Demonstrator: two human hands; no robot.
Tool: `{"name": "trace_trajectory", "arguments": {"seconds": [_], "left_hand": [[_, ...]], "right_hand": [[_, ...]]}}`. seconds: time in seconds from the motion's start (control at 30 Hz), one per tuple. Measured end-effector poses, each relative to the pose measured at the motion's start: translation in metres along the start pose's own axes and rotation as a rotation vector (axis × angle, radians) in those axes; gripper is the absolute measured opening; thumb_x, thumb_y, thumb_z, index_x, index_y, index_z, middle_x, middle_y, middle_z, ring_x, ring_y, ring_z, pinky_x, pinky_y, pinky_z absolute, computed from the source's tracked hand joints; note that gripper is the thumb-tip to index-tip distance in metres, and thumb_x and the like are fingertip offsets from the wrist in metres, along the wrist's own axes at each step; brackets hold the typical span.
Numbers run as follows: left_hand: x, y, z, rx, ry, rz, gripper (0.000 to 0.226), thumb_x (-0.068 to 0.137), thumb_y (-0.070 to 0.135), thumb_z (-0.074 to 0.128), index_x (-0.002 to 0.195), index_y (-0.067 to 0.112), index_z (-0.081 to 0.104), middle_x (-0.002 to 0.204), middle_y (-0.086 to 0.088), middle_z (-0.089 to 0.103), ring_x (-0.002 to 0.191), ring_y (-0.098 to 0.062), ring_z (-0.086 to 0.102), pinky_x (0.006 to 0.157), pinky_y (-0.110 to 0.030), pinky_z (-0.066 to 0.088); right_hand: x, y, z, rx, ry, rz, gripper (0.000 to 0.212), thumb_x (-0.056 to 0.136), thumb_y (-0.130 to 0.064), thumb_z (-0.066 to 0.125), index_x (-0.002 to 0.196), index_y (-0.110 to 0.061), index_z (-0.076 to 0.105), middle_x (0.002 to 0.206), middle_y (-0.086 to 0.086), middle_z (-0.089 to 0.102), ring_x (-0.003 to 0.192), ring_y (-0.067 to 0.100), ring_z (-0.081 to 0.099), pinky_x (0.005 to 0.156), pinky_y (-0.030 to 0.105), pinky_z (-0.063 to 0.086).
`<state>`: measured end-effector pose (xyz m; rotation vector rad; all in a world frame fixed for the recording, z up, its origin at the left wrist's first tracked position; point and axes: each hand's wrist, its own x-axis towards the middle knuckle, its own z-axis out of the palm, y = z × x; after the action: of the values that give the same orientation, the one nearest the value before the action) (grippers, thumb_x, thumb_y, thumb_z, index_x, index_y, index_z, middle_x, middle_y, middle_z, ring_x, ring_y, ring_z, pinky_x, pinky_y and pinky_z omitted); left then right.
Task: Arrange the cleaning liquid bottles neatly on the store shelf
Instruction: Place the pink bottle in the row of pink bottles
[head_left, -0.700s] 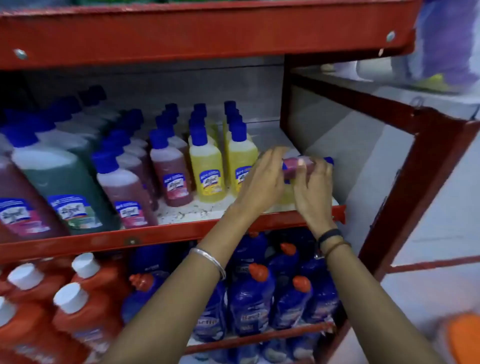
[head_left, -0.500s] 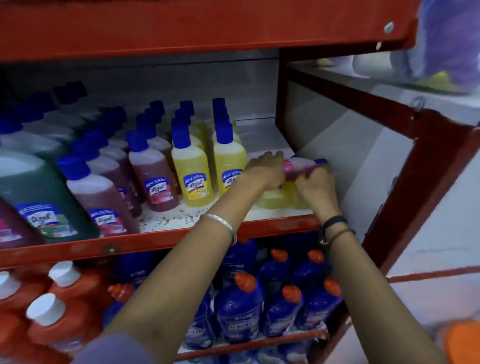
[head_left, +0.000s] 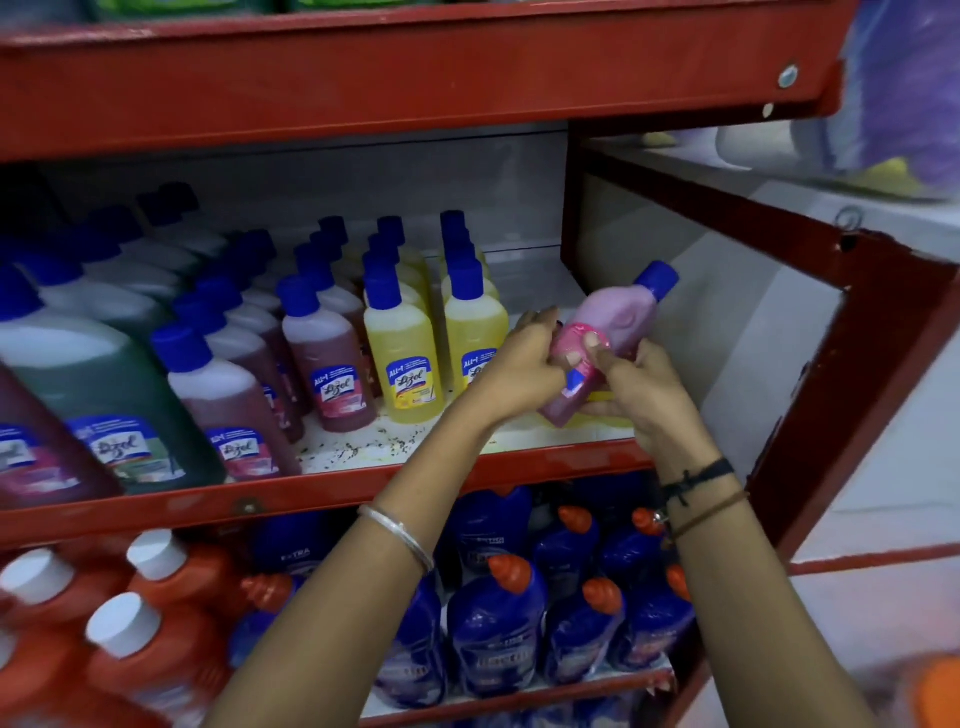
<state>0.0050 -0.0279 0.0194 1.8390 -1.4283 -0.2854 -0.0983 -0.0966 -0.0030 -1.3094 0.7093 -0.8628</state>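
Pink bottle (head_left: 605, 332) tilted, blue cap up-right, over shelf (head_left: 363, 486) right front corner; left hand (head_left: 524, 364), right hand (head_left: 641, 387) both gripping it.

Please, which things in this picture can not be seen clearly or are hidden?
- Pink bottle, head view: its label is covered by the fingers of the left hand and right hand.
- Something yellow behind the hands: mostly hidden, cannot tell what it is.
- Orange object: cut off by the bottom right edge, blurred.
- Purple item top right: blurred, cut by the edge.
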Motion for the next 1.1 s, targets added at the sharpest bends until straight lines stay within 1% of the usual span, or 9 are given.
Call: {"name": "trace_trajectory", "arguments": {"seconds": [0.1,0.27,0.33,0.43,0.67,0.73,0.87,0.97,1.1], "left_hand": [[-0.035,-0.009,-0.011,-0.138,0.09,0.055,0.054,0.086,0.005,0.057,0.136,0.01,0.038,0.132,-0.016,0.05,0.12,-0.029,0.051,0.102,-0.046,0.045],[-0.087,-0.038,-0.037,-0.128,0.277,0.087,0.059,0.085,0.017,0.056,0.139,0.015,0.034,0.135,-0.008,0.048,0.125,-0.023,0.048,0.104,-0.047,0.044],[-0.105,-0.05,-0.05,-0.094,0.352,0.101,0.057,0.087,0.017,0.056,0.139,0.014,0.034,0.133,-0.007,0.048,0.123,-0.019,0.048,0.106,-0.036,0.043],[-0.132,-0.066,-0.066,-0.024,0.473,0.114,0.053,0.092,0.014,0.055,0.14,0.009,0.033,0.135,-0.008,0.045,0.123,-0.01,0.043,0.099,0.0,0.029],[-0.157,-0.11,-0.07,0.072,0.685,-0.011,0.055,0.093,-0.001,0.043,0.143,-0.001,0.02,0.144,-0.022,0.031,0.132,-0.015,0.028,0.103,0.005,0.01],[-0.16,-0.115,-0.068,0.087,0.628,-0.033,0.057,0.093,-0.004,0.041,0.144,-0.002,0.016,0.149,-0.022,0.024,0.138,-0.022,0.025,0.108,0.0,0.008],[-0.161,-0.12,-0.06,0.133,0.524,-0.051,0.062,0.092,-0.006,0.04,0.146,0.0,0.01,0.154,-0.02,0.013,0.143,-0.029,0.02,0.117,-0.029,0.023],[-0.159,-0.122,-0.056,0.115,0.538,-0.056,0.064,0.09,-0.005,0.046,0.144,-0.001,0.012,0.147,-0.02,0.017,0.129,-0.036,0.041,0.103,-0.042,0.046],[-0.15,-0.116,-0.059,0.01,0.556,-0.092,0.067,0.087,-0.003,0.052,0.143,0.0,0.015,0.143,-0.018,0.027,0.131,-0.03,0.037,0.11,-0.035,0.037]], "right_hand": [[-0.024,-0.009,0.012,-0.009,-0.086,-0.124,0.013,0.088,-0.009,0.058,0.099,-0.015,0.054,0.096,0.007,0.064,0.065,0.008,0.068,0.047,0.023,0.057],[-0.052,-0.005,0.056,-0.005,-0.232,-0.222,0.027,0.086,-0.002,0.059,0.109,-0.014,0.05,0.098,-0.002,0.062,0.068,0.002,0.069,0.054,0.021,0.057],[-0.059,0.001,0.076,-0.009,-0.294,-0.256,0.031,0.085,0.002,0.059,0.111,-0.013,0.05,0.098,-0.004,0.062,0.071,-0.001,0.069,0.058,0.02,0.058],[-0.065,0.008,0.109,-0.046,-0.379,-0.315,0.038,0.084,0.003,0.061,0.117,-0.013,0.05,0.104,-0.004,0.063,0.082,0.004,0.068,0.071,0.022,0.059],[-0.064,0.033,0.173,-0.243,-0.468,-0.418,0.044,0.083,-0.006,0.064,0.121,-0.022,0.046,0.117,0.004,0.062,0.102,0.024,0.065,0.09,0.037,0.053],[-0.06,0.045,0.177,-0.267,-0.425,-0.411,0.045,0.083,-0.008,0.065,0.122,-0.021,0.047,0.119,0.004,0.061,0.107,0.026,0.063,0.094,0.04,0.052],[-0.06,0.057,0.183,-0.284,-0.304,-0.411,0.046,0.081,-0.013,0.069,0.122,-0.016,0.049,0.112,0.0,0.063,0.099,0.018,0.064,0.079,0.018,0.052],[-0.061,0.062,0.186,-0.414,-0.162,-0.472,0.039,0.083,-0.042,0.06,0.113,-0.017,0.054,0.111,0.003,0.064,0.096,0.019,0.063,0.078,0.031,0.055],[-0.058,0.065,0.182,-0.443,-0.132,-0.477,0.027,0.093,-0.044,0.037,0.108,-0.029,0.054,0.103,0.009,0.066,0.09,0.029,0.066,0.08,0.048,0.055]]}}
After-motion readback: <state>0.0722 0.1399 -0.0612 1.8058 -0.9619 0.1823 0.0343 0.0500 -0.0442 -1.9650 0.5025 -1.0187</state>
